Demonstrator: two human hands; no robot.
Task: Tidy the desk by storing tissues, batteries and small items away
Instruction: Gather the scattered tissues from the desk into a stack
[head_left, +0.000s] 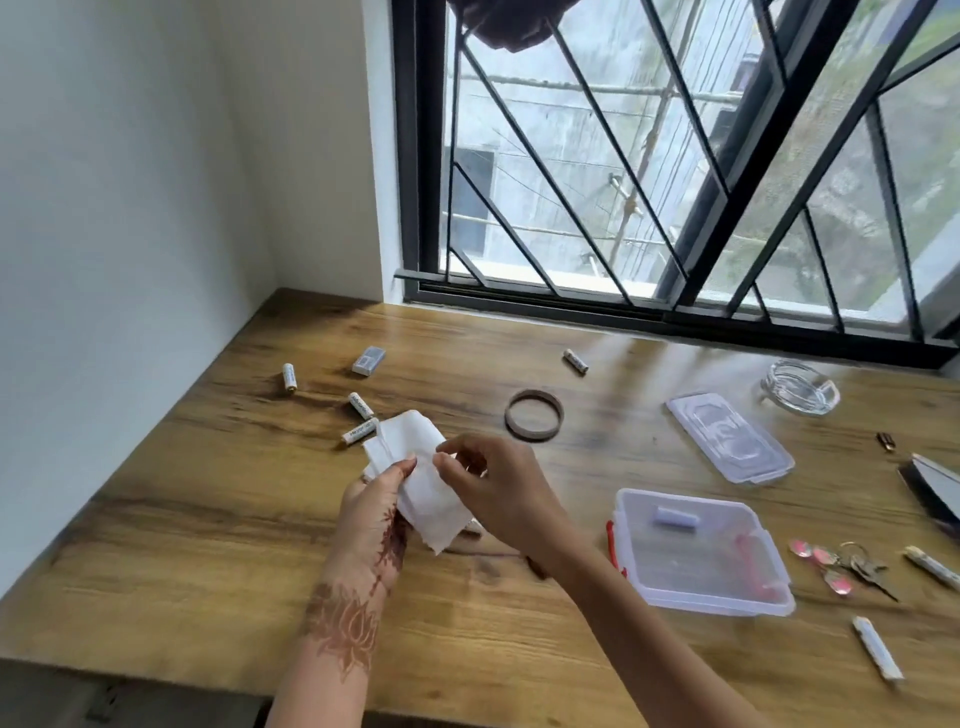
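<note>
While white tissue (421, 478) hangs between both hands over counter (208, 519) middle, I read left hand (374, 512) gripping its lower left part, right hand (498, 493) pinching its right edge. Three AA batteries (360, 405) at tissue's 10 o'clock, nearest just beside it. Fourth battery (575, 360) at 1 o'clock, near window. Open clear plastic container (701, 551) at 4 o'clock, small pale item inside. Loose lid (730, 436) at 2 o'clock. Keys (841, 564) at container's 3 o'clock.
</note>
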